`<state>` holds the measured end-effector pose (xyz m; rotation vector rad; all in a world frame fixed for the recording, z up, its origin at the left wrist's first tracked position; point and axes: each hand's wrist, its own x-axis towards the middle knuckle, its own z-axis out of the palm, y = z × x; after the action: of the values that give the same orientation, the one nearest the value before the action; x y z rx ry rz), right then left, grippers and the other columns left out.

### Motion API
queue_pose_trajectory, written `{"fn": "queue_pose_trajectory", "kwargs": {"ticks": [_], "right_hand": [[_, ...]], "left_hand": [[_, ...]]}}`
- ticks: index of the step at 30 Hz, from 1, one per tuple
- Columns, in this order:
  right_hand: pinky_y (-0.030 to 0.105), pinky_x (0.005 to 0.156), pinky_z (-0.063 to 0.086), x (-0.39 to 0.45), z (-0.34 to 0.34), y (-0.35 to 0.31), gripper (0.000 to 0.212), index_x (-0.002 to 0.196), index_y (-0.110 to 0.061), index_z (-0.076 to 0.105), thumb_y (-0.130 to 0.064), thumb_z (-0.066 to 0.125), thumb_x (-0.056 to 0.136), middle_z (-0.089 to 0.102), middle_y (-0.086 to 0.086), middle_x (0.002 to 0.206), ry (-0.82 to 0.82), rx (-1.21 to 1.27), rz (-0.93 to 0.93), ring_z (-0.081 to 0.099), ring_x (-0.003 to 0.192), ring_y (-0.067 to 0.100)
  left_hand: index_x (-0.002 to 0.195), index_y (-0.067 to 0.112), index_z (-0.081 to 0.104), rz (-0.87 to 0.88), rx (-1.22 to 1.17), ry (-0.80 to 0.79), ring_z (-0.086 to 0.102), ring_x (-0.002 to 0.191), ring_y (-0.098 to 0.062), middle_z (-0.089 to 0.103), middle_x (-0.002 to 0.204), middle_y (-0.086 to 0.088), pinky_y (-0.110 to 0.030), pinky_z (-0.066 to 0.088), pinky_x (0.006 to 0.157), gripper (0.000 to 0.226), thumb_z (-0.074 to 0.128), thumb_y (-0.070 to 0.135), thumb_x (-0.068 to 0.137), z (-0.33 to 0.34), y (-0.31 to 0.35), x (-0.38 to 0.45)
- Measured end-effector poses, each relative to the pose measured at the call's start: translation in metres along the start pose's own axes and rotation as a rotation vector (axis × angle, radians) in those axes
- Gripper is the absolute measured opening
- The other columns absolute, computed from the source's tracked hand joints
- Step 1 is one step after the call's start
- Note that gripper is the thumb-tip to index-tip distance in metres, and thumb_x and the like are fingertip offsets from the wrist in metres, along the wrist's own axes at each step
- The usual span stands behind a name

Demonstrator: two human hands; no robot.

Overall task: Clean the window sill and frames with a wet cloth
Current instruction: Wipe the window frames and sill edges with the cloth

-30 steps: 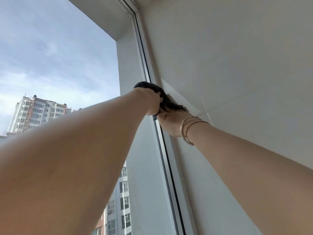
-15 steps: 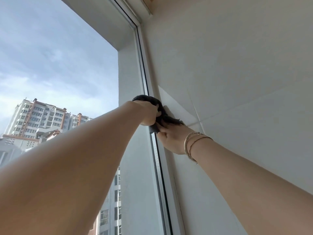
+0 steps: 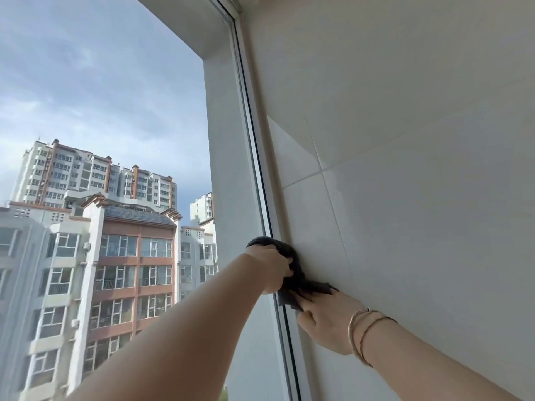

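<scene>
A dark grey cloth is bunched against the white vertical window frame, where the frame meets the tiled side wall. My left hand grips the upper bunch of the cloth from the window side. My right hand, with thin bracelets at the wrist, holds the cloth's lower end against the frame and the wall. Both arms reach up from the bottom of the view. The fingertips of both hands are hidden behind the cloth and the hands themselves.
A white tiled wall fills the right side. The window pane on the left shows sky and apartment blocks. The outer white reveal runs beside the frame, and the frame's top corner is above.
Both hands and the cloth have slid down the vertical frame, away from the top corner. The camera has tilted down, showing more buildings outside.
</scene>
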<state>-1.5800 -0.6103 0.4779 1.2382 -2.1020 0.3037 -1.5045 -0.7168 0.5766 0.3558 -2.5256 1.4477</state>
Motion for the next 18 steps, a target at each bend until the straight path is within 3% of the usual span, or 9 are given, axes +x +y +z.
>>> {"fn": "queue_pose_trajectory", "kwargs": {"ticks": [2, 4, 6, 8, 11, 13, 14, 16, 18], "right_hand": [[0.027, 0.114, 0.009, -0.024, -0.001, -0.001, 0.056, 0.151, -0.020, 0.016, -0.034, 0.011, 0.097, 0.022, -0.004, 0.156, -0.055, -0.115, 0.004, 0.014, 0.143, 0.011], [0.028, 0.116, -0.001, -0.040, -0.006, -0.002, 0.081, 0.152, -0.015, 0.009, -0.041, -0.011, 0.078, 0.009, -0.002, 0.159, -0.044, -0.193, -0.004, 0.001, 0.146, 0.011], [0.030, 0.116, -0.009, -0.054, -0.017, -0.003, 0.097, 0.152, -0.012, 0.003, -0.041, -0.020, 0.062, 0.000, -0.001, 0.160, -0.034, -0.241, -0.002, -0.009, 0.145, 0.012], [0.031, 0.117, -0.010, -0.077, -0.030, -0.014, 0.095, 0.151, -0.013, 0.000, -0.041, -0.022, 0.064, -0.003, -0.003, 0.159, -0.012, -0.214, 0.003, -0.014, 0.145, 0.010], [0.029, 0.118, -0.008, -0.115, -0.048, -0.043, 0.063, 0.152, -0.019, -0.001, -0.038, -0.004, 0.091, -0.006, -0.009, 0.158, 0.010, 0.024, 0.063, -0.015, 0.144, 0.006], [0.027, 0.119, 0.001, -0.138, -0.065, -0.072, 0.053, 0.152, -0.025, 0.003, -0.031, 0.016, 0.100, 0.000, -0.012, 0.158, 0.050, 0.368, 0.139, -0.006, 0.145, 0.004], [0.027, 0.118, 0.012, -0.147, -0.073, -0.086, 0.053, 0.151, -0.029, 0.008, -0.029, 0.022, 0.101, 0.010, -0.010, 0.158, 0.092, 0.558, 0.189, 0.006, 0.145, 0.007], [0.029, 0.101, 0.038, -0.162, -0.089, -0.115, 0.049, 0.146, -0.032, 0.026, -0.023, 0.034, 0.098, 0.044, -0.003, 0.143, 0.190, 0.911, 0.293, 0.044, 0.129, 0.016], [0.022, 0.079, 0.046, -0.174, -0.105, -0.140, 0.038, 0.131, -0.027, 0.042, -0.016, 0.041, 0.095, 0.059, -0.003, 0.118, 0.228, 1.179, 0.336, 0.057, 0.099, 0.006]], "left_hand": [[0.140, 0.027, 0.041, 0.018, 0.026, 0.018, 0.038, 0.128, -0.025, 0.041, 0.144, 0.008, -0.034, 0.035, 0.106, 0.048, 0.043, 0.011, 0.095, 0.002, 0.023, -0.014], [0.130, 0.021, 0.054, -0.039, -0.012, 0.120, 0.042, 0.125, -0.023, 0.054, 0.131, 0.003, -0.032, 0.029, 0.106, 0.038, 0.047, 0.011, 0.094, 0.003, 0.035, -0.031], [0.120, 0.018, 0.060, -0.093, -0.034, 0.240, 0.043, 0.121, -0.024, 0.059, 0.123, 0.001, -0.031, 0.026, 0.107, 0.031, 0.049, 0.009, 0.092, 0.001, 0.033, -0.052], [0.117, 0.019, 0.061, -0.116, -0.048, 0.338, 0.041, 0.120, -0.024, 0.060, 0.120, 0.004, -0.031, 0.027, 0.106, 0.030, 0.050, 0.008, 0.091, -0.002, 0.026, -0.080], [0.113, 0.022, 0.063, -0.048, -0.092, 0.490, 0.042, 0.123, -0.022, 0.058, 0.123, 0.007, -0.032, 0.034, 0.105, 0.030, 0.062, 0.016, 0.085, -0.019, 0.020, -0.126], [0.099, 0.026, 0.070, 0.007, -0.089, 0.628, 0.055, 0.116, -0.021, 0.065, 0.115, 0.009, -0.030, 0.044, 0.097, 0.040, 0.082, 0.026, 0.062, -0.034, 0.017, -0.158], [0.094, 0.026, 0.072, 0.035, -0.128, 0.708, 0.059, 0.112, -0.022, 0.068, 0.112, 0.008, -0.031, 0.048, 0.094, 0.040, 0.083, 0.024, 0.056, -0.039, 0.016, -0.173], [0.096, 0.023, 0.073, 0.097, -0.166, 0.841, 0.059, 0.115, -0.025, 0.068, 0.117, 0.003, -0.035, 0.049, 0.095, 0.031, 0.071, 0.012, 0.067, -0.043, 0.017, -0.205], [0.101, 0.021, 0.072, 0.130, -0.154, 0.903, 0.057, 0.119, -0.026, 0.065, 0.123, 0.000, -0.036, 0.046, 0.099, 0.031, 0.059, 0.008, 0.076, -0.045, 0.019, -0.241]]}}
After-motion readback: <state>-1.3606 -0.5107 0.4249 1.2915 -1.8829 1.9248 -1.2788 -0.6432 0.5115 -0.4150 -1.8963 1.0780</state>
